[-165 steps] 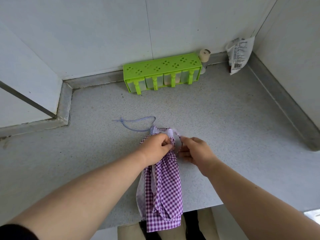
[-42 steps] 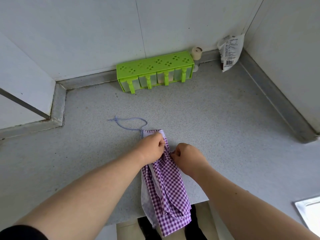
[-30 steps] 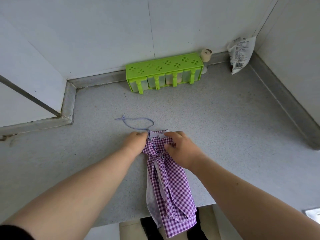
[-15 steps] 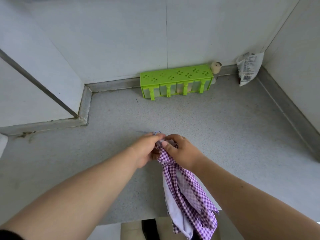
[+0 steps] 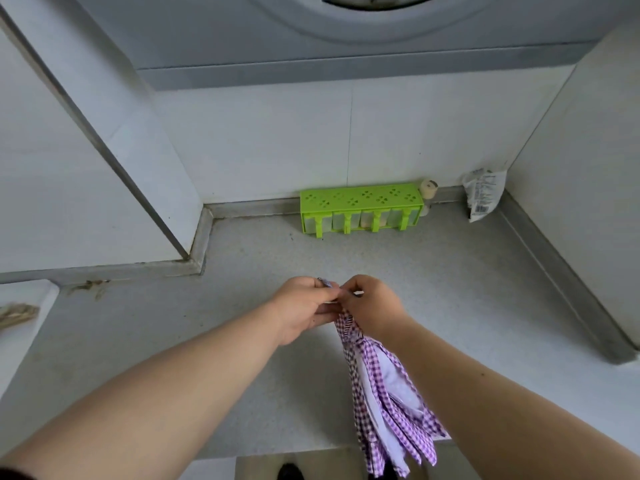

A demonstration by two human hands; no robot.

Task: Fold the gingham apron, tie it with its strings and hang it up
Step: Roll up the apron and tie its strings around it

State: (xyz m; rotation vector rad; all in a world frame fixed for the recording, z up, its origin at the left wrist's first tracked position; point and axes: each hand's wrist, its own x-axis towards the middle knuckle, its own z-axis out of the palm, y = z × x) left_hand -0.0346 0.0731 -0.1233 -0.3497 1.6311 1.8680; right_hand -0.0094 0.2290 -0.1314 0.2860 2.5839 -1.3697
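Apron point(image 5: 384, 386), gathered into a long purple-and-white checked bundle, hangs straight down from the two hands, its lower end dropping past the front edge of the counter point(image 5: 433, 289). Right hand point(image 5: 375, 311) is closed around the top of the bundle, fingers curled tight on the cloth. Left hand point(image 5: 304, 308) sits just beside it, touching, fingertips pinched on a thin bluish string point(image 5: 325, 283) that peeks out above the knuckles. Just below the grip the cloth looks cinched in before it fans out; whether that is a knot, I cannot tell. Beyond the hands, well apart, a green rack point(image 5: 362, 211) of small jars stands against the back wall. Just to its right, a small cream bottle point(image 5: 428, 194), and further right a crumpled white packet point(image 5: 483, 199) leans in the corner. Overhead, a grey hood point(image 5: 346, 46).
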